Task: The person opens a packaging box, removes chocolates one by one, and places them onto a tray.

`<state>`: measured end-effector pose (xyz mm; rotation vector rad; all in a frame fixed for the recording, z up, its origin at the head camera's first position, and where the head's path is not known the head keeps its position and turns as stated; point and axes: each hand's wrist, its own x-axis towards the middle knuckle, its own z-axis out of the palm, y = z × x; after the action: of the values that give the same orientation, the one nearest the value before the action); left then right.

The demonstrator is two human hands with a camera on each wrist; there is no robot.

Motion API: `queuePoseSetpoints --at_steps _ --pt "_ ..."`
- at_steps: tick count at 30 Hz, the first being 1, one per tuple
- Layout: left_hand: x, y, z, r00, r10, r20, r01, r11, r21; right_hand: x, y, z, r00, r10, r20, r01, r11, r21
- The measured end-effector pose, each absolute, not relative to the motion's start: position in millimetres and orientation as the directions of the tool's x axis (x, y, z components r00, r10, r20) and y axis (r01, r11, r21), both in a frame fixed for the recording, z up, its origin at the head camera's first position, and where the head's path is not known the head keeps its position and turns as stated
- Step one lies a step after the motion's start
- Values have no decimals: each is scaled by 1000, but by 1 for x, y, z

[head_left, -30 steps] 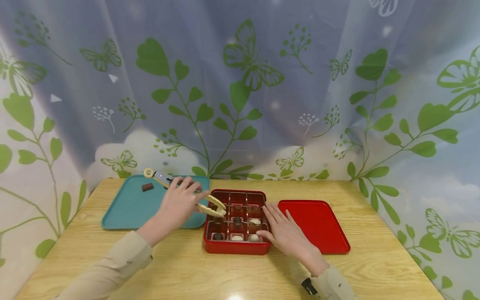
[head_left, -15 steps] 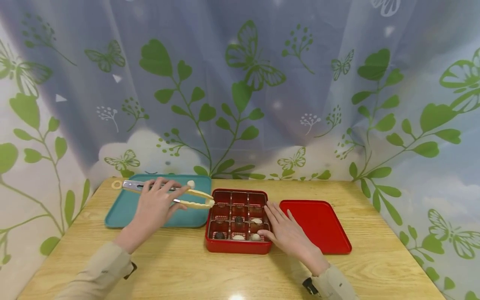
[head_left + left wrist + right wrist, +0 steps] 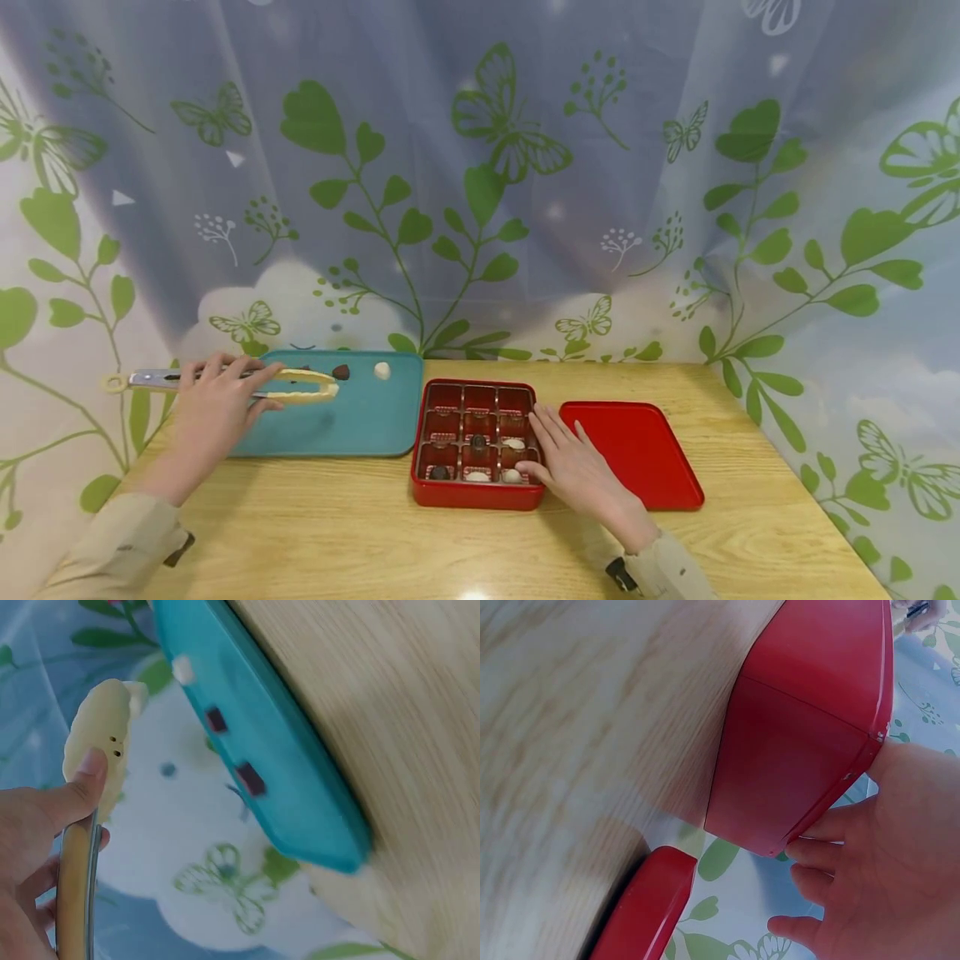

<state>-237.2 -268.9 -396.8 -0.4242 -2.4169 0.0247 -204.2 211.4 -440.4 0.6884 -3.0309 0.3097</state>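
My left hand (image 3: pixel 213 404) grips a pair of tongs (image 3: pixel 296 387) with cream scalloped ends, held over the teal tray (image 3: pixel 360 425). On that tray lie a white chocolate (image 3: pixel 382 370) and a brown chocolate (image 3: pixel 341 372); the left wrist view shows a second brown chocolate (image 3: pixel 250 779). The tong ends are close to the brown piece in the head view. My right hand (image 3: pixel 577 467), fingers extended, rests along the right rim of a red box (image 3: pixel 477 495). Clear dividers split the box into compartments; dark and white chocolates (image 3: pixel 477 442) sit in its middle and front rows.
A red lid (image 3: pixel 637 454) lies on the wooden table (image 3: pixel 337 533) right of the box, partly behind my right hand. A curtain (image 3: pixel 480 208) with leaves and butterflies hangs behind the table's far edge.
My left hand has carried the tongs left, from over the box's left compartments to above the tray, uncovering the white chocolate there. The right hand stays at the box rim.
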Motion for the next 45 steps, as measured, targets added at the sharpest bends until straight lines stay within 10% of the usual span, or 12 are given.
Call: queuePoseSetpoints --at_steps 25,45 --pt "-266 -300 -417 -888 249 386 195 965 -175 -202 209 -441 -897 -436 76 -442 877 -189" --pt "-233 -234 -410 -690 378 618 334 923 -192 -205 212 -442 -900 -431 69 -437 884 -167"
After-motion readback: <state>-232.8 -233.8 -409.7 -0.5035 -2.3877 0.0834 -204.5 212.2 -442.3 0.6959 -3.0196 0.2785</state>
